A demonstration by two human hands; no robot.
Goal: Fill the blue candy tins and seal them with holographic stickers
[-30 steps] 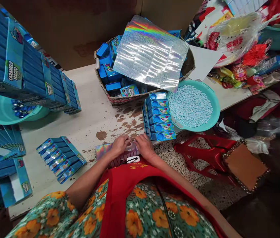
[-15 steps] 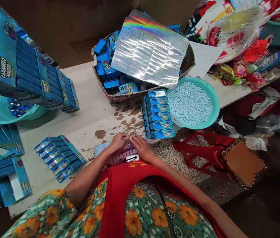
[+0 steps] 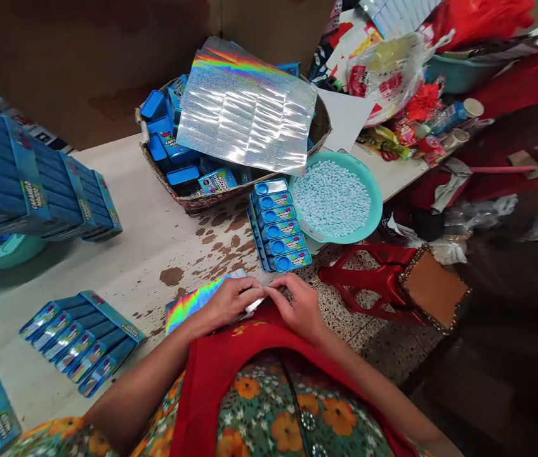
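Note:
My left hand (image 3: 231,301) and my right hand (image 3: 297,307) meet at the table's front edge, just before the red apron (image 3: 212,355). Thumbs and fingers of both are pinched together, fingertip to fingertip. What they pinch is too small and hidden to make out. Just beneath the fingers a small white piece (image 3: 254,306) shows. Beside my left hand and forearm a shiny holographic sheet (image 3: 193,303) lies on the table, partly covered. Close beyond my right hand stands a row of blue candy tins (image 3: 284,227), their lids marked "Caramelo Macizo".
A basket (image 3: 193,202) of blue tins holds a large holographic sheet (image 3: 250,108). To its right, a turquoise basin (image 3: 374,190) contains pale blue candies (image 3: 335,197). More tins (image 3: 69,343) and stacked boxes (image 3: 35,184) stand left. A red stool (image 3: 368,279) is on the floor.
My hands have risen off the purple slatted thing, which is now out of sight, and come together fingertip to fingertip. The view has turned, so the table's things sit further left.

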